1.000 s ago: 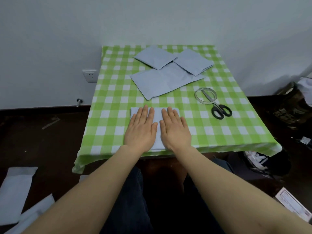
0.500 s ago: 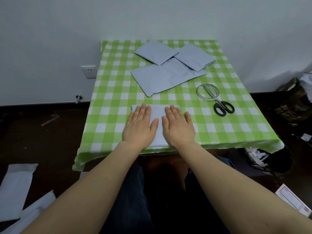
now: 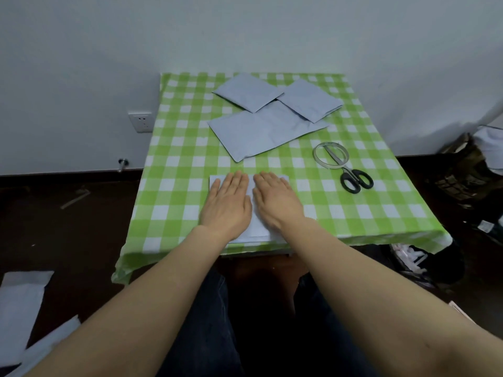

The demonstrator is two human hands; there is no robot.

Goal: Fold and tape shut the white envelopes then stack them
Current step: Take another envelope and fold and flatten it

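- You are pressing your left hand (image 3: 227,205) flat on the left part of a white envelope (image 3: 258,227). Its fingers are lying straight and close together, and they are not holding anything.
- You are pressing your right hand (image 3: 275,202) flat on the right part of the same envelope. Its fingers are lying straight too, with nothing in them.
- Your two hands are lying side by side, with only a thin strip of white paper showing between them.
- The envelope is lying on the green and white checked cloth (image 3: 177,186), near the front edge of the table. Your hands are hiding most of it.
- A big flat envelope (image 3: 261,134) is lying farther back, in the middle of the cloth.
- Two smaller folded envelopes, one on the left (image 3: 249,91) and one on the right (image 3: 310,100), are sitting at the back. Each one is covering a bit of the big one.
- A ring of tape (image 3: 317,159) is lying to the right of your hands, well apart from them.
- The scissors (image 3: 345,172) are lying with their blades across the tape ring and their black handles pointing toward you.
- Some white sheets (image 3: 19,303) are lying on the dark floor to your left.
- A wall socket (image 3: 140,121) is showing just left of the table.
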